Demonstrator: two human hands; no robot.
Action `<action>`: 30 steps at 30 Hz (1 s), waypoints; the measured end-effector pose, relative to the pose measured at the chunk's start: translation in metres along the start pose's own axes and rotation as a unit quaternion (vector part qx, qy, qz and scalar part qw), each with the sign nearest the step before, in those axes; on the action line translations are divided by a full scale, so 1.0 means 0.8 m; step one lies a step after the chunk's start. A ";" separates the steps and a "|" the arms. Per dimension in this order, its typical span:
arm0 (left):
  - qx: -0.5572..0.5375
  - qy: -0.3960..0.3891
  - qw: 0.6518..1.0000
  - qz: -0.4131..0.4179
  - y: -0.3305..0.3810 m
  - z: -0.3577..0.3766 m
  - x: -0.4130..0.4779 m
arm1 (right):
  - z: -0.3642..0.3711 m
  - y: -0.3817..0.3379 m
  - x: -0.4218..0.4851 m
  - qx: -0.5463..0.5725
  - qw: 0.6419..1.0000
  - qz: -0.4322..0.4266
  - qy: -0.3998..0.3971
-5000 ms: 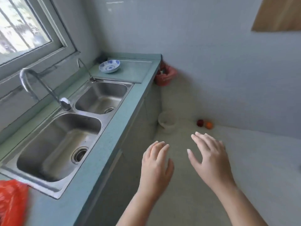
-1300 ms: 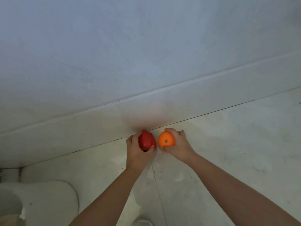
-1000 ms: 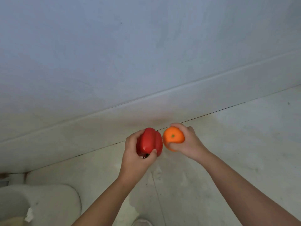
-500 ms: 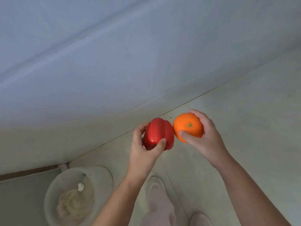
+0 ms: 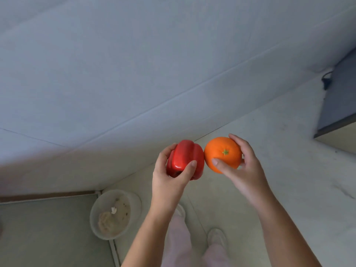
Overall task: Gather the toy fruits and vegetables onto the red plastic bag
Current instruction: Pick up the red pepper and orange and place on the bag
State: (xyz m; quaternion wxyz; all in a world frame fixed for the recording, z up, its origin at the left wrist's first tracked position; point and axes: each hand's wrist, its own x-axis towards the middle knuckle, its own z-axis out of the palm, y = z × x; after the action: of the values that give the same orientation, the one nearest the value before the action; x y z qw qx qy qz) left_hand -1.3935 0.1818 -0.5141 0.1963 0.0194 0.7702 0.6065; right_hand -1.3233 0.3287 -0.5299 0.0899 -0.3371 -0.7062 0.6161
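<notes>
My left hand [image 5: 169, 182] grips a glossy red toy bell pepper [image 5: 185, 158], thumb across its front. Right beside it, my right hand [image 5: 242, 170] holds a toy orange [image 5: 223, 153] with a small green stem mark facing me. The pepper and the orange nearly touch, both held up in the air above the pale floor. The red plastic bag is not in view.
A white bucket [image 5: 134, 201] with crumpled pale contents stands on the floor at lower left, against a grey cabinet front [image 5: 44, 228]. The tiled wall [image 5: 134, 74] fills the top. My legs and white shoes [image 5: 216, 237] are below. A dark panel [image 5: 341, 97] is at right.
Both hands have lifted the pepper and the orange off the floor by the wall and brought them up closer to the camera. The view has swung, showing the bucket and my feet.
</notes>
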 end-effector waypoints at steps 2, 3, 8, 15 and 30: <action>0.009 -0.008 1.000 0.021 0.043 0.001 -0.020 | -0.024 -0.038 -0.020 0.006 1.000 -0.014 0.012; 0.015 -0.012 0.999 0.032 0.063 0.001 -0.030 | -0.035 -0.056 -0.030 0.007 1.000 -0.023 0.015; 0.017 -0.037 0.996 0.074 0.160 0.003 -0.078 | -0.087 -0.146 -0.081 0.018 0.996 -0.059 0.058; -0.020 -0.093 0.988 0.121 0.255 0.020 -0.116 | -0.150 -0.240 -0.150 0.030 0.981 -0.143 0.130; 0.018 -0.446 0.876 0.184 0.332 0.046 -0.133 | -0.166 -0.308 -0.279 -0.023 0.908 -0.079 0.411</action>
State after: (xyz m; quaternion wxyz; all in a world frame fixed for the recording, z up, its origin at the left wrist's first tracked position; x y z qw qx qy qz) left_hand -1.3386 0.2575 -0.2414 0.4033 0.4326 0.5946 0.5446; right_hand -1.1722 0.3018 -0.2061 0.4129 -0.5058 -0.6448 0.3974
